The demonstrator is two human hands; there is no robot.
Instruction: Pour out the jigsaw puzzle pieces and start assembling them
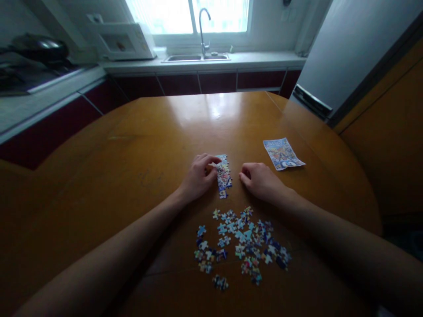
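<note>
A narrow strip of joined jigsaw pieces (224, 177) lies on the round wooden table (139, 149). My left hand (199, 177) rests at its left side, fingers curled, fingertips pressing on the strip's upper edge. My right hand (259, 179) lies a little to the right of the strip, fingers curled under, not touching it. Several loose jigsaw pieces (243, 244) are scattered on the table nearer to me, between my forearms.
A printed picture card (283, 153) lies on the table right of my right hand. Beyond the table runs a kitchen counter with a sink and tap (203, 44), a microwave (123, 42) and a pan (39, 47). A fridge (343, 57) stands at the right.
</note>
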